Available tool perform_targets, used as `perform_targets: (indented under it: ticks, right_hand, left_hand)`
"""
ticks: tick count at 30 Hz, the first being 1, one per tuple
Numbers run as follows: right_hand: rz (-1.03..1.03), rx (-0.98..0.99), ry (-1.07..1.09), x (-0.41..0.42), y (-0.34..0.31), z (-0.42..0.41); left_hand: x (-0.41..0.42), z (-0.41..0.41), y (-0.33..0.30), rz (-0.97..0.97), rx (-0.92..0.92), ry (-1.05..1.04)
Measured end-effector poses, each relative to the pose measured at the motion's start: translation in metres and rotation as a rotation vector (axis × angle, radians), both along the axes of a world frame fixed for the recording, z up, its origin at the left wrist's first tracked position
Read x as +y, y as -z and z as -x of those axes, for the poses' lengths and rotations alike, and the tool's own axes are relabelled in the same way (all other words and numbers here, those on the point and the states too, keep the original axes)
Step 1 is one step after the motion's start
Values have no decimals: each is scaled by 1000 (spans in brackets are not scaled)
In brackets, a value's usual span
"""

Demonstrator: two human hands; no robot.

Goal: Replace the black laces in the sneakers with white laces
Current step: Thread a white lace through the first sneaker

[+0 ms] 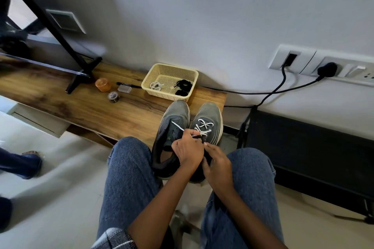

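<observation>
Two grey sneakers (190, 127) sit side by side at the bench (81, 103) edge, just before the basket (148, 79). The left hand (187, 150) fingers pinch the white lace (203, 127) on the right sneaker; the right hand (217, 164) fingers curl beside it, grip unclear. Black laces (183, 86) lie in the basket.

Bare wooden bench top (85, 105) lies open left of the sneakers (190, 125); the basket (170, 81) blocks behind them.

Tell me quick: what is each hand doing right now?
Left hand: fingers pinch the white lace at the right sneaker.
Right hand: fingers curled at the same sneaker's collar; whether it grips anything cannot be told.
</observation>
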State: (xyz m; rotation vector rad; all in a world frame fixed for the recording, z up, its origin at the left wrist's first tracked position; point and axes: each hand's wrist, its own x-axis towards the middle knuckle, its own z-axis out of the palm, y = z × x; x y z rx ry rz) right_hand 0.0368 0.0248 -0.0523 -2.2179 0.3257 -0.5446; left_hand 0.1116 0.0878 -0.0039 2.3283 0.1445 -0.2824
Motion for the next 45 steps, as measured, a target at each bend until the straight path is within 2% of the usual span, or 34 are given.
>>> perform_targets:
  ticks: [13,15,18,20,28,36,45]
  right_hand:
    - [46,27,-29,0,4,0]
    - [-27,21,8,-2,1,-1]
    - [-292,89,151,-9,-9,-7]
    - [-359,136,207,-15,-14,-14]
    - [-189,279,144,-24,-25,-44]
    - [-295,297,206,-22,-23,-37]
    - [-191,414,174,-20,-30,-39]
  left_hand:
    - [0,1,-6,37,15,-53]
    - [1,2,-7,40,9,-24]
    - [4,3,-9,26,-4,40]
    - [5,5,-8,28,-26,81]
    - [9,11,-3,56,-138,156]
    - [8,14,-2,67,-169,147]
    - [4,21,-4,-28,-261,179]
